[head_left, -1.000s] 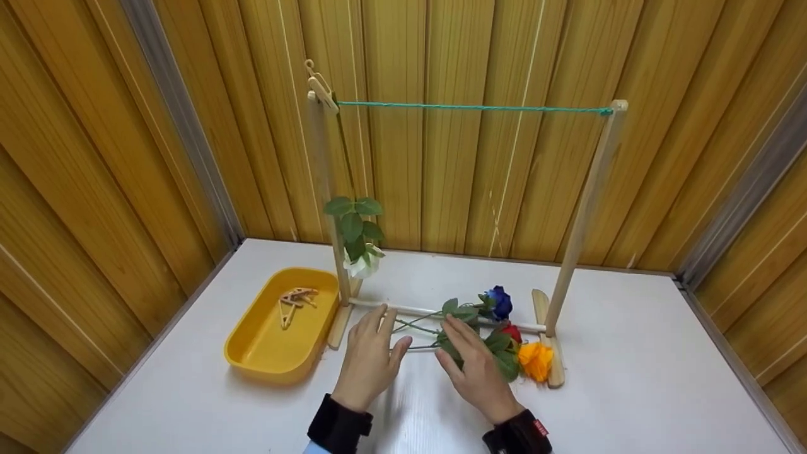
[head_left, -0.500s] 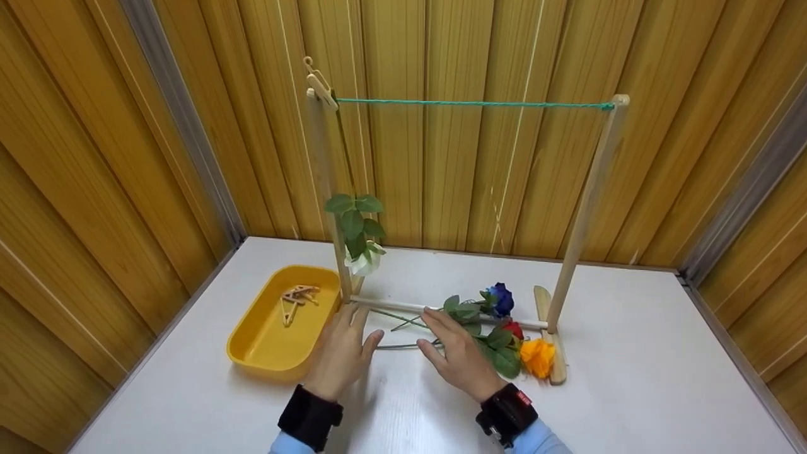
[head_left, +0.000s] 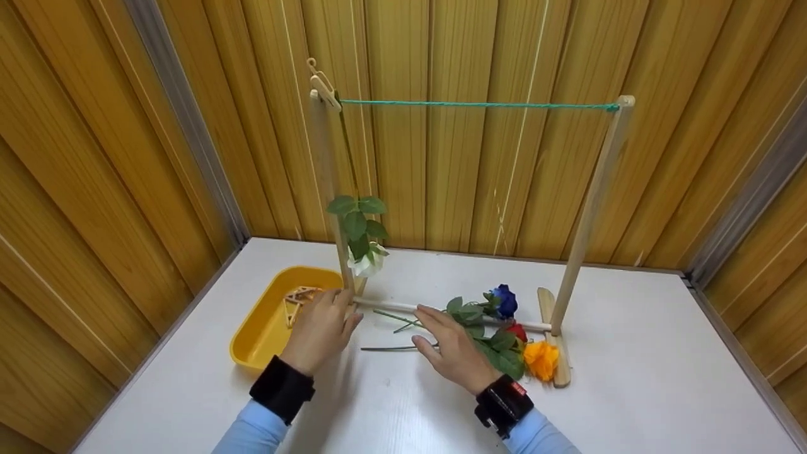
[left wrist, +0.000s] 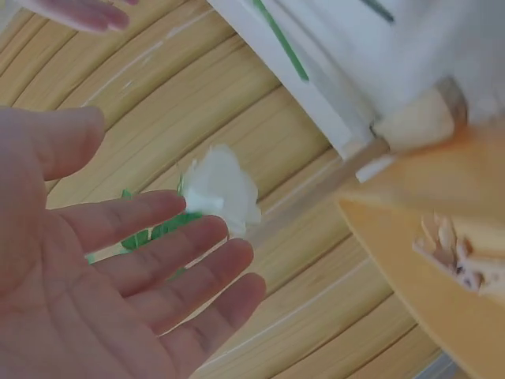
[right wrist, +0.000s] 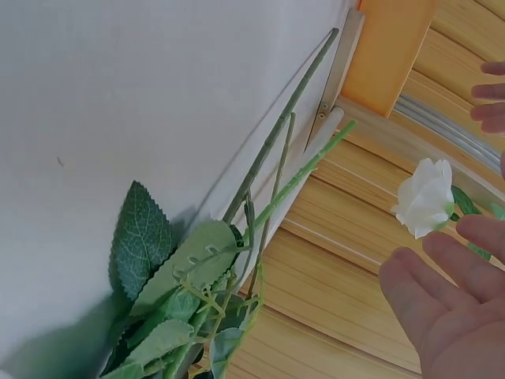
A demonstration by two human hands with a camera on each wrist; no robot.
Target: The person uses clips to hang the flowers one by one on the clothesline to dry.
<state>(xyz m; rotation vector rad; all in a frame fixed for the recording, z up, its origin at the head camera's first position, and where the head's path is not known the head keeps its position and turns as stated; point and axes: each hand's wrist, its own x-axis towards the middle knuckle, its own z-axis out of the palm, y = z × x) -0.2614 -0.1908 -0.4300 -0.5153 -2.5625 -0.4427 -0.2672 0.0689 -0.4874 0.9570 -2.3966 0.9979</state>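
My left hand [head_left: 320,331] hangs over the right side of the yellow tray [head_left: 252,353], fingers extended and holding nothing. Inside that tray lie several wooden clothespins [head_left: 295,299], partly covered by the hand in the head view. My right hand [head_left: 455,352], its fingers straight, is above the stems and leaves of the flowers on the table. These are a blue rose [head_left: 504,301], a red rose [head_left: 517,331] and an orange rose [head_left: 541,360]. A white rose [head_left: 367,260] hangs head down, its stem held by a clothespin [head_left: 325,91] at the left end of the green cord [head_left: 473,104].
A wooden frame stands on the white table [head_left: 637,353], with a left post [head_left: 325,151], a right post [head_left: 589,208] and a low white crossbar [head_left: 388,304]. Wood-look panels [head_left: 454,176] close off the back and sides.
My left hand has moved left, from the flower stems to over the tray. The right hand has shifted slightly left, uncovering more leaves. The flowers stay in place.
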